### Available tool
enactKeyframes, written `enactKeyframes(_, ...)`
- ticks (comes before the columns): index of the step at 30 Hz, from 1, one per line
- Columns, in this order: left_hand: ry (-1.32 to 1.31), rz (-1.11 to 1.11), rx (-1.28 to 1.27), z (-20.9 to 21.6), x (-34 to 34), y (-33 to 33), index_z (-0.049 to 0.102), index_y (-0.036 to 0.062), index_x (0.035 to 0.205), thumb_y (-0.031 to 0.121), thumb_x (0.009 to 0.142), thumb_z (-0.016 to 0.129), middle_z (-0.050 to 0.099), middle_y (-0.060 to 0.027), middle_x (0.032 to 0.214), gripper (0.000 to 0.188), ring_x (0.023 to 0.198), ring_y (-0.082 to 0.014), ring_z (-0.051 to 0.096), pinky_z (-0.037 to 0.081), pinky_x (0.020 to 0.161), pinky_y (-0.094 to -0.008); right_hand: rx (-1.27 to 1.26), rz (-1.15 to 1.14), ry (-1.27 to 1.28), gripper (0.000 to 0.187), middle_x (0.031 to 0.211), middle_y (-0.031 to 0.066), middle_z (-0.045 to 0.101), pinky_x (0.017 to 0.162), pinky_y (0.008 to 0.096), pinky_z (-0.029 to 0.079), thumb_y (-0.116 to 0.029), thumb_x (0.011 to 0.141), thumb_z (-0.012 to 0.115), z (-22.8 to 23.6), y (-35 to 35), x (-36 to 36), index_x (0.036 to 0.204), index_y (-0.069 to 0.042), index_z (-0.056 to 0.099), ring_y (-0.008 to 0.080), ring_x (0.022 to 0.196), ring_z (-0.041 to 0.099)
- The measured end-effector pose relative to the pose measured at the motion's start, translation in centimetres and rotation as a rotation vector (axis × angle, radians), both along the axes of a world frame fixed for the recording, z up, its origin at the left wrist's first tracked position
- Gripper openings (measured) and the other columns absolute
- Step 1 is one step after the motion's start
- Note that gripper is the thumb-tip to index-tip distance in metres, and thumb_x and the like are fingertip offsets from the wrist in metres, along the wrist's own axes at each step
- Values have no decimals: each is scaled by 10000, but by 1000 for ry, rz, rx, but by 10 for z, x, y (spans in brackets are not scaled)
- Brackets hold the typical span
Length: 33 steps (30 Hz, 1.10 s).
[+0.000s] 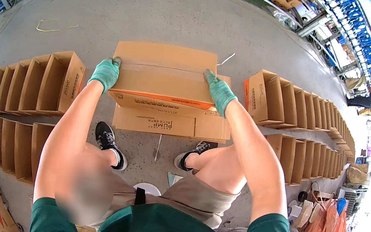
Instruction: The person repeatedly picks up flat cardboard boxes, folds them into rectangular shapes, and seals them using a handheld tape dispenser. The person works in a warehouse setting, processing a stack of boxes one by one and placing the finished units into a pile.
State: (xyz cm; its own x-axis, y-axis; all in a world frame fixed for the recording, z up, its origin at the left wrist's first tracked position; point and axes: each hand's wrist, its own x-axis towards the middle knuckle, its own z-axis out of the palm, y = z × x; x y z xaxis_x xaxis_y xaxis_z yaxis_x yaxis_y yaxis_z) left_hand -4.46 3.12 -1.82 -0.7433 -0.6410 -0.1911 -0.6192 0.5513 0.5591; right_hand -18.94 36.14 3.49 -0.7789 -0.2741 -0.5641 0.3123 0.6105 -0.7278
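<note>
A brown cardboard box [164,70] with an orange stripe along its near edge is held level between my two gloved hands. My left hand [105,73], in a green glove, grips its left end. On the right end, my right hand [219,92] has its gloved fingers over the upper edge; some of the fingers are hidden. Under the box lies a stack of flattened cardboard boxes [164,124] with dark print, on the floor in front of my shoes.
Rows of open cardboard boxes [34,84] stand on the left; more open boxes [291,105] curve away at right. Orange sacks [324,230] lie at lower right. Metal racks with blue parts [359,32] line the far right, near another person [370,96]. A yellow strap [57,28] lies on the floor.
</note>
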Motion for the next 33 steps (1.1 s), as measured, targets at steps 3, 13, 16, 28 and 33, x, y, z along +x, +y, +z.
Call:
enactKeyframes(3, 175, 25, 149, -11, 13, -15, 648, -8, 1165, 509, 1021, 427, 666, -268, 1150, 580, 1089, -394, 628, 484, 955, -441, -318, -131, -176, 697, 1310, 124, 590, 956, 373, 508, -623, 940, 552, -23, 14, -5, 1367, -72, 544, 227, 1154, 586)
enactKeyframes(13, 1010, -157, 1044, 66, 63, -16, 505, 74, 1340, 497, 1001, 521, 540, -70, 1340, 542, 1205, -175, 519, 439, 1046, -379, -1228, -347, 52, 836, 1348, 164, 581, 1092, 466, 392, -729, 914, 454, 84, 72, 4, 1361, -25, 519, 313, 1263, 530)
enactKeyframes(16, 1035, -274, 1166, 83, 62, 14, 542, 116, 1215, 392, 947, 632, 520, -86, 1371, 395, 1226, -170, 513, 460, 1036, -384, -1202, -429, 189, 858, 1330, 163, 602, 1092, 458, 411, -750, 901, 443, 116, 91, 4, 1367, -35, 525, 305, 1261, 544)
enactKeyframes(28, 1089, -728, 529, 142, -8, 137, 564, 131, 1377, 359, 977, 604, 388, -126, 1556, 462, 1425, -278, 387, 391, 1134, -438, -432, -478, 321, 394, 1159, 139, 680, 805, 359, 605, -163, 931, 612, 107, 289, 42, 1281, 11, 567, 194, 963, 697)
enactKeyframes(33, 767, -663, 491, 101, -6, 85, 555, 150, 1383, 414, 1000, 559, 492, -91, 1480, 465, 1369, -251, 461, 418, 1113, -438, -268, -827, 174, 340, 1107, 96, 682, 803, 426, 603, -179, 937, 566, -16, 398, 146, 1251, -47, 574, 249, 975, 689)
